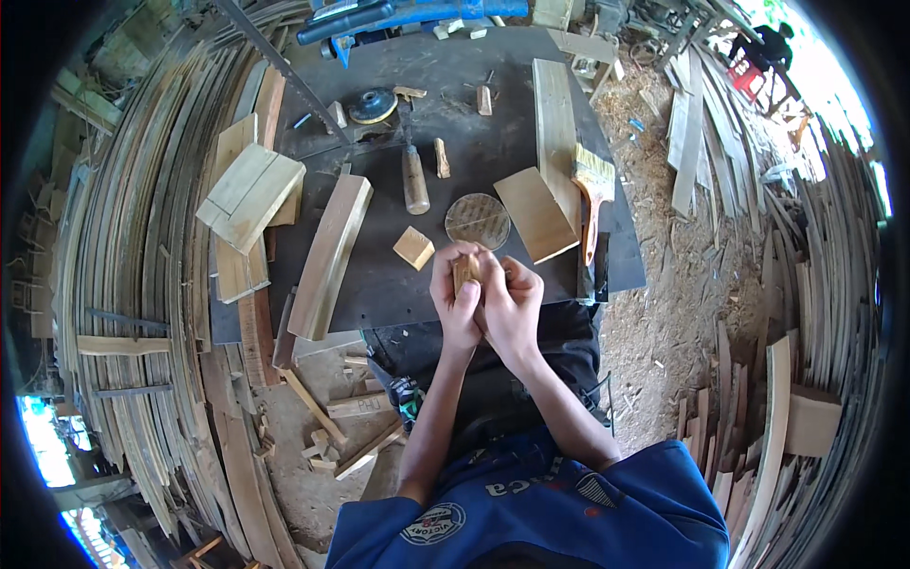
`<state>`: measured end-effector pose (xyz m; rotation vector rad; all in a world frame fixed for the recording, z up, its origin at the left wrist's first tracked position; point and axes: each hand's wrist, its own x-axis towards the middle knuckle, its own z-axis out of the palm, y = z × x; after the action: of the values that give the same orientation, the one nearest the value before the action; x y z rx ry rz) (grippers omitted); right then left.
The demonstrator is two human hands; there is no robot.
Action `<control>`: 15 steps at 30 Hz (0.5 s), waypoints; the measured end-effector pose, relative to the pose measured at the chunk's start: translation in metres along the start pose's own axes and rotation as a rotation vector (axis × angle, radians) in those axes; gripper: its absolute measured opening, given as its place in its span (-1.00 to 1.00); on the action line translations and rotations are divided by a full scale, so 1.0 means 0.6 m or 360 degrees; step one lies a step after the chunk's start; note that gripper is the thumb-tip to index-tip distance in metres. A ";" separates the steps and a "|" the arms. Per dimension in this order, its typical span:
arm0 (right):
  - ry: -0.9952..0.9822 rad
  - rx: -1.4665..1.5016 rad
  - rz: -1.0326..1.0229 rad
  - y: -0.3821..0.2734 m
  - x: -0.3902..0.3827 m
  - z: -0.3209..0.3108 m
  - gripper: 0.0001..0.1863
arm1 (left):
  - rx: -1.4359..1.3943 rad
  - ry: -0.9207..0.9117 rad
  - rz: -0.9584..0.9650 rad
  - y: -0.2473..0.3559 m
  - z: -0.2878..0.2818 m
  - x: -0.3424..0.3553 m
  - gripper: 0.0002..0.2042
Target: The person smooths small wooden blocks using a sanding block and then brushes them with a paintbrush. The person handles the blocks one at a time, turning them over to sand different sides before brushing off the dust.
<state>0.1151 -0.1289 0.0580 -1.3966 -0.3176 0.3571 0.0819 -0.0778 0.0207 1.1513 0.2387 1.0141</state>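
My two hands meet just over the front edge of the dark worktable. My left hand is closed round a small piece of wood, its thumb pressed along the near side. Pressed against the same piece, my right hand has its fingers curled; part of its grip is hidden. Just beyond the hands lies a round, wood-coloured disc, and to their left sits a small wooden block. A wooden-handled tool lies farther back, beside a short wood scrap.
A long wooden beam and a thick block lie at left. At right are a rectangular block, a plank and a paintbrush. A sanding disc and blue clamp are farther back. Stacked boards flank the table.
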 end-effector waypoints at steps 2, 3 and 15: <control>0.0077 0.0397 0.0193 -0.003 0.007 -0.001 -0.64 | -0.0106 0.0037 -0.0368 0.022 0.018 -0.009 -0.36; 0.0161 0.0454 0.0272 -0.013 0.015 -0.002 -0.61 | -0.0042 -0.0022 -0.0378 0.026 0.029 -0.014 -0.33; -0.0411 -0.0418 -0.0172 -0.028 0.039 -0.087 -0.76 | -0.0372 0.0229 -0.1323 0.080 -0.051 -0.040 -0.56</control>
<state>0.1592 -0.1678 0.0674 -1.5846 -0.6691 0.4179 0.0233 -0.0744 0.0401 0.6553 0.6346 0.3657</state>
